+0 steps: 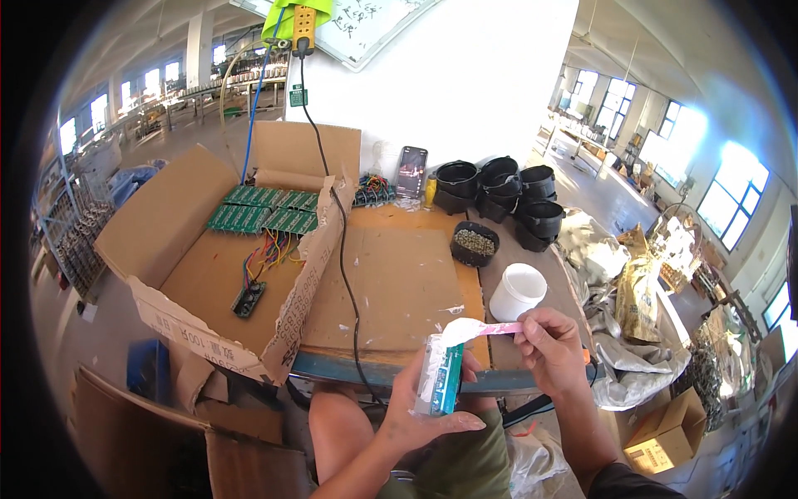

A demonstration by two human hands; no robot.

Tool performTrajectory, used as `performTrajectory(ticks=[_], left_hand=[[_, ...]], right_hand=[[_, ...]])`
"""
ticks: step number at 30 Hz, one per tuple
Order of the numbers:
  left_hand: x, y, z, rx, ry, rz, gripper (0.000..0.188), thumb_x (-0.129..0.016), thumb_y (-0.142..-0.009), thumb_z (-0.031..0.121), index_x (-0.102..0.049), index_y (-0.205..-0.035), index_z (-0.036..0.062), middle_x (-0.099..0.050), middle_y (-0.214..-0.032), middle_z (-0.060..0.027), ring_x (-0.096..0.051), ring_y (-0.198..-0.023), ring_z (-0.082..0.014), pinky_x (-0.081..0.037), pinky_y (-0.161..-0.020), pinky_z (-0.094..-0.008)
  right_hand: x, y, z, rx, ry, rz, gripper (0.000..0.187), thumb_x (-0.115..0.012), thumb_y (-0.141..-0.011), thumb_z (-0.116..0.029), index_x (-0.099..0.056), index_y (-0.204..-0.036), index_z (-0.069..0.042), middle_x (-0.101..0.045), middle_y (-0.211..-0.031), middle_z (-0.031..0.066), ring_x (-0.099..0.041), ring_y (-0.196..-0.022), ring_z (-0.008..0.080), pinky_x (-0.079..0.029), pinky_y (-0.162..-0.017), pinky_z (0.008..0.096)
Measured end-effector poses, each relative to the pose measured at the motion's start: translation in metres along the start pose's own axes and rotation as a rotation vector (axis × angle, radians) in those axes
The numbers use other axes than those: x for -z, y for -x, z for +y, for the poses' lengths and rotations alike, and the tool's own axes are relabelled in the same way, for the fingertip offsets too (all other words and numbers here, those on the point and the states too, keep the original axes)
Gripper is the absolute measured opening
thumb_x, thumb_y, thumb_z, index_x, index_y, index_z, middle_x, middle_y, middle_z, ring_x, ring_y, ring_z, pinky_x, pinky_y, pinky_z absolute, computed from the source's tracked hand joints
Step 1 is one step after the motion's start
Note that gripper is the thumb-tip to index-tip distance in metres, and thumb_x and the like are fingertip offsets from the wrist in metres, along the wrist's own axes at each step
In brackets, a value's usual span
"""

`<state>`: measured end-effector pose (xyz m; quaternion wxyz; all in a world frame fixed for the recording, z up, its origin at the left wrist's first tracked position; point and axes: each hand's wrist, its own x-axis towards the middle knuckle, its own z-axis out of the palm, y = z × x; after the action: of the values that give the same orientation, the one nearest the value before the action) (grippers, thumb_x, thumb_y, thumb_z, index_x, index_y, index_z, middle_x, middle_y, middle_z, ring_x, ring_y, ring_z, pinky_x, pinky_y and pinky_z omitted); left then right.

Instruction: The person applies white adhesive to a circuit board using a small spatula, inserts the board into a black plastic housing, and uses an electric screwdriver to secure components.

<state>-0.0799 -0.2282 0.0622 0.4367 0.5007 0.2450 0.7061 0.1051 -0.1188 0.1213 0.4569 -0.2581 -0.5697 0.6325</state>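
Observation:
My left hand [409, 413] is closed around a green circuit board [450, 379], held tilted over the table's front edge. White paste covers the board's left side. Between the thumb and fingers of my right hand [550, 345] is the handle of a pink spatula [499, 328]. Its tip, loaded with white paste [462, 331], touches or hangs just over the board's top end. Right behind the spatula stands a white plastic tub [517, 293], its inside only partly visible.
An open cardboard box [174, 314] at left holds rows of green boards [264, 209] and one wired board [248, 299]. Several black cups [499, 185] stand at the back right, near a dish of small pellets [475, 243]. A black cable [342, 266] crosses the cardboard sheet [399, 283]. A phone [411, 171] leans behind.

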Motion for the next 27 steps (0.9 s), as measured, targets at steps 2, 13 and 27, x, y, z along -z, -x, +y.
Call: performTrajectory(ticks=[2, 13, 27], left_hand=[[-0.003, 0.000, 0.003, 0.024, 0.010, 0.029, 0.094, -0.096, -0.061, 0.031, -0.047, -0.135, -0.0004, -0.061, -0.111, -0.0083, -0.058, -0.098, -0.0173, -0.046, -0.089, -0.0327], [-0.007, -0.001, 0.004, 0.031, -0.002, 0.062, 0.088, -0.095, -0.062, 0.030, -0.048, -0.130, -0.0002, -0.060, -0.109, -0.0099, -0.058, -0.097, -0.0180, -0.046, -0.088, -0.0335], [-0.007, 0.001, 0.001, 0.019, -0.367, 0.298, 0.069, -0.093, -0.064, 0.010, -0.053, -0.120, 0.0010, -0.060, -0.106, -0.0026, -0.056, -0.092, -0.0092, -0.049, -0.084, -0.0255]], right_hand=[[-0.001, -0.001, 0.000, 0.021, 0.004, 0.009, 0.013, -0.070, -0.093, -0.015, -0.071, -0.097, -0.002, -0.069, -0.081, 0.0047, -0.058, -0.064, 0.0061, -0.046, -0.051, 0.0195], [-0.001, 0.007, 0.000, 0.182, 0.110, 0.007, 0.010, -0.070, -0.091, -0.005, -0.070, -0.097, 0.003, -0.070, -0.081, 0.0083, -0.061, -0.063, 0.0094, -0.049, -0.052, 0.0224], [-0.009, 0.017, -0.008, 0.299, 0.240, 0.012, 0.008, -0.068, -0.091, -0.001, -0.070, -0.096, 0.005, -0.069, -0.077, 0.0090, -0.063, -0.063, 0.0102, -0.052, -0.053, 0.0229]])
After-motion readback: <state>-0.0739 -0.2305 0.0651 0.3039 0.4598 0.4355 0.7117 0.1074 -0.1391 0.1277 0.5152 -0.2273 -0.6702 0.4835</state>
